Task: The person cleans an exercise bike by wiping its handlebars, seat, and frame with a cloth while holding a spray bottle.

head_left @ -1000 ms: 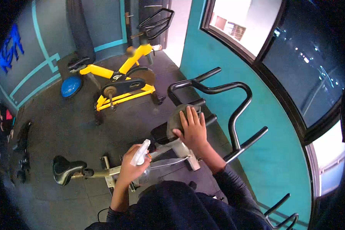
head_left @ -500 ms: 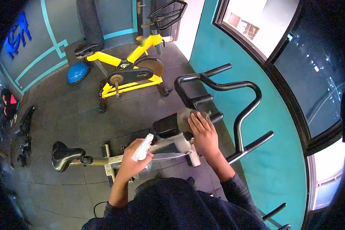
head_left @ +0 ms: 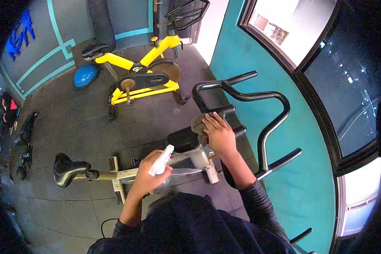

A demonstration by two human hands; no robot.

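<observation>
My left hand [head_left: 147,180] is wrapped round a spray bottle [head_left: 161,161] with a white trigger head. The bottle's clear body shows only partly below the fingers. Under my right hand [head_left: 221,137] a grey-brown cloth [head_left: 198,126] is pressed against the black part [head_left: 183,139] at the handlebar end of a stationary bike. My right fingers lie over the cloth's edge. Black handlebars [head_left: 264,131] curve beyond that hand. The bike's pale frame [head_left: 199,157] runs below both hands, with its black saddle [head_left: 70,169] at the left.
A yellow stationary bike [head_left: 144,80] stands farther back, near a blue balance dome [head_left: 86,75]. A teal wall [head_left: 300,169] with dark-framed windows rises on the right. Dark gym equipment [head_left: 26,144] stands at the left on the tiled floor [head_left: 72,131].
My right hand and the cloth have shifted slightly left and up over the black part. My left hand with the spray bottle has barely moved.
</observation>
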